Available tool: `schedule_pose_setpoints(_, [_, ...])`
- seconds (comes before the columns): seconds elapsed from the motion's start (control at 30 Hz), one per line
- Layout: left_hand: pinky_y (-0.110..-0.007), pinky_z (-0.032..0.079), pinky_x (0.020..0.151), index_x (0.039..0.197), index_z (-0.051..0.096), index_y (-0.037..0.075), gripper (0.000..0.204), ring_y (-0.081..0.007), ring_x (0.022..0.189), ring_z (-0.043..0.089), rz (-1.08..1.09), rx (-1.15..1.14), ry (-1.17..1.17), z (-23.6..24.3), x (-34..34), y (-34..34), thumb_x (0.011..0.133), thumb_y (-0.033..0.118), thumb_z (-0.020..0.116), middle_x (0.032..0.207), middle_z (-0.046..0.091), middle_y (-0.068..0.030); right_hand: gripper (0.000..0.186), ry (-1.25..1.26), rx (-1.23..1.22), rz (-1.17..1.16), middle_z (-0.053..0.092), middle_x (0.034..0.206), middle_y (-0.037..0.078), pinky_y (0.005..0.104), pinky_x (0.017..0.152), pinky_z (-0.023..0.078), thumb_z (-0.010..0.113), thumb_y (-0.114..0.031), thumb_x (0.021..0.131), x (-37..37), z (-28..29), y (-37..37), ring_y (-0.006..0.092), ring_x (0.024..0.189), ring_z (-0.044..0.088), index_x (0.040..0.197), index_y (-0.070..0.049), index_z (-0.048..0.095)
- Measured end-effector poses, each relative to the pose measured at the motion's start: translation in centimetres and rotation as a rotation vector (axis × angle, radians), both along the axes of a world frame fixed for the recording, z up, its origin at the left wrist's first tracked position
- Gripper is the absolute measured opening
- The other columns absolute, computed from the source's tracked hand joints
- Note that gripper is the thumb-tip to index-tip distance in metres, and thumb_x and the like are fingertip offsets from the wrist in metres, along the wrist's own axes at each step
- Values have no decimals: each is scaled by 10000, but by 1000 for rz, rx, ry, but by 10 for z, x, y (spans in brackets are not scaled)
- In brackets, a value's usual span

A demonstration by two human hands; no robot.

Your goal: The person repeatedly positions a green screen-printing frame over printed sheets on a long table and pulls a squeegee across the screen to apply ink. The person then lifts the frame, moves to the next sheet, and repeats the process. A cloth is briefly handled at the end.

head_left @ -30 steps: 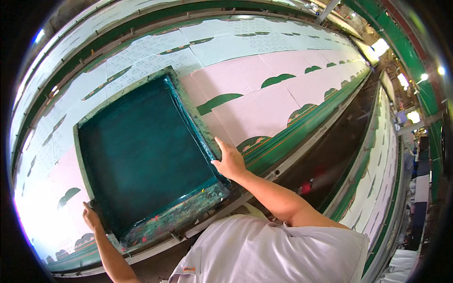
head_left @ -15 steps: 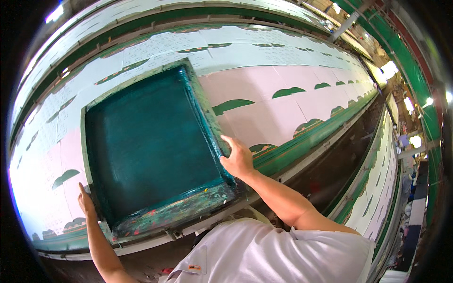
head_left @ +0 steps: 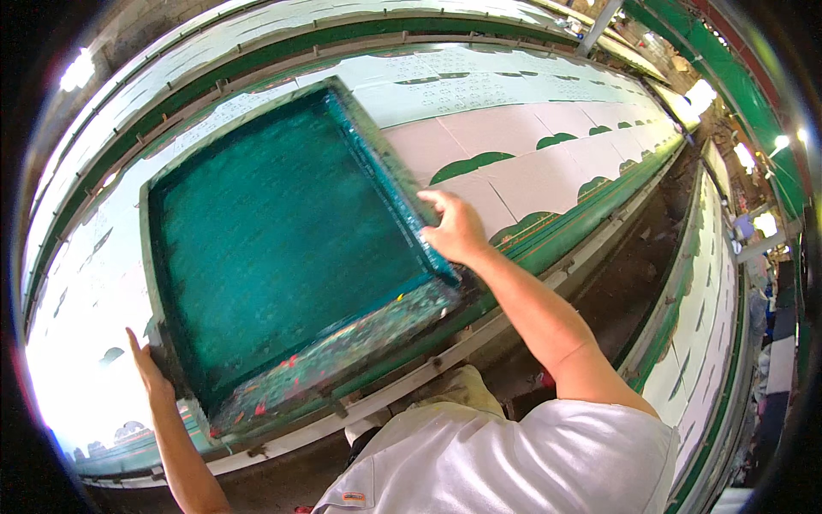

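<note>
A large square screen-printing frame (head_left: 372, 146), with teal ink-coated mesh (head_left: 274, 240) and paint-stained edges, is held over the long printing table. My right hand (head_left: 458, 227) grips its right side, thumb over the inner rim and fingers on the outer edge. My left hand (head_left: 150, 368) holds the lower left side from outside, index finger extended upward. Pale pink panels (head_left: 522, 188) and pale blue panels (head_left: 437, 90) printed with green scalloped shapes lie on the table around the frame.
Rails (head_left: 479, 334) run along the table's near edge. A dark aisle (head_left: 638, 248) separates it from another long printed table (head_left: 676, 377) on the right. Further tables (head_left: 300, 19) run behind. A metal post (head_left: 599, 26) stands at the back, and lights hang at the right.
The frame and my right hand have shifted up and rightward in the view over the last second. The teal mesh looks lighter and more see-through. Both hands still hold the frame.
</note>
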State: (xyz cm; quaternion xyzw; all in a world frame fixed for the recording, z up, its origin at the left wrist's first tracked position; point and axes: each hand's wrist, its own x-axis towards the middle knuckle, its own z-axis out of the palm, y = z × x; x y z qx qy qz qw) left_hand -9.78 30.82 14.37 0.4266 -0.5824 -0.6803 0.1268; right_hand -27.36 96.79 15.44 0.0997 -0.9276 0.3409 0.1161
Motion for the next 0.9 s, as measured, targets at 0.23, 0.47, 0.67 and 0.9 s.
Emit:
schedule_pose_setpoints(0.23, [-404,570,775,957,781,26,918,-252,748,690,-1,55,7,-3,-86,234,977,909,528,841,756,-100,669,-38,-4,-73,784,1305,175,462,1013,603,812,-83,747,-83,-32,228,360,1156,753,1411,-104,732])
schedule_pose_setpoints(0.47, [-363,540,750,947,746,27,760,-194,773,655,33,45,71,-53,-147,416,1055,763,592,851,713,-72,692,-220,-14,-259,776,1297,236,486,999,609,789,-63,741,-125,-56,403,422,1157,766,1429,-102,719])
schedule_pose_setpoints(0.67, [-360,538,718,925,740,-15,743,-190,756,655,80,-62,103,-75,-157,529,1085,698,601,843,700,-69,756,-277,-22,-385,777,1290,224,490,990,598,846,-46,727,-143,-72,491,397,1173,752,1465,-135,706])
schedule_pose_setpoints(0.9, [-370,524,735,992,732,-24,703,-176,792,634,105,-117,95,-95,-169,567,1099,659,605,891,689,-57,795,-308,-65,-410,758,1296,208,494,1005,580,845,-12,731,-151,-77,538,396,1178,728,1497,-151,687])
